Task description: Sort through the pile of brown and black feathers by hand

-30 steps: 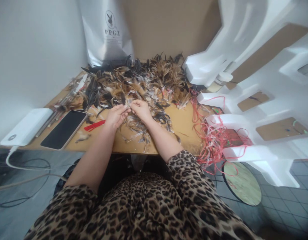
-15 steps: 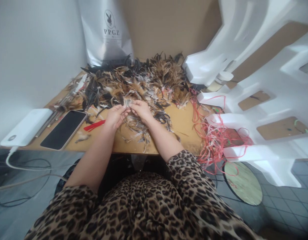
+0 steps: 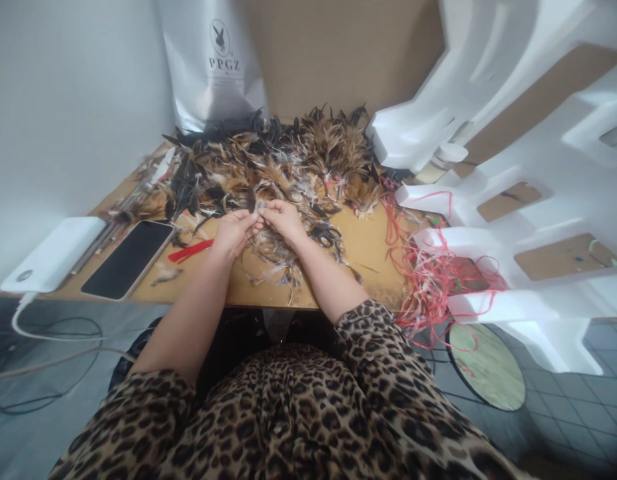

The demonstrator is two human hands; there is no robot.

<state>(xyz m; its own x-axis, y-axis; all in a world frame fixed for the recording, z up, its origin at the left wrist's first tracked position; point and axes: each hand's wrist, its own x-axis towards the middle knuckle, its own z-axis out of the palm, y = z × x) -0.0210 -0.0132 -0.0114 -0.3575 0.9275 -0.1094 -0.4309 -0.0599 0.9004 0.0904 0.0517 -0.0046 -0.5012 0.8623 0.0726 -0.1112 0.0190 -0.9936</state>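
Observation:
My left hand (image 3: pixel 234 232) and my right hand (image 3: pixel 282 219) meet over the near side of a heap of brown and black feathers (image 3: pixel 278 160). Both hands pinch a feather (image 3: pixel 260 205) at their fingertips; its lower end is hidden by the fingers. Loose fluff and stripped feather bits (image 3: pixel 281 263) lie on the table under my hands. A red strip (image 3: pixel 191 251) rests beside my left wrist. Dark-handled scissors (image 3: pixel 325 235) lie just right of my right hand, partly covered by feathers.
A phone (image 3: pixel 128 260) and a white power bank (image 3: pixel 53 255) with a cable sit on the left of the wooden table (image 3: pixel 368 247). Pink-red string (image 3: pixel 433 280) tangles over the right edge. White foam pieces (image 3: pixel 498 243) stand at right, near a small jar (image 3: pixel 442 162). A silver bag (image 3: pixel 215 67) stands behind.
My left hand has shifted slightly right, closer to my right fingertips. The pale fluffy part that showed between my fingers now shows less, and a darker feather tip stands up there.

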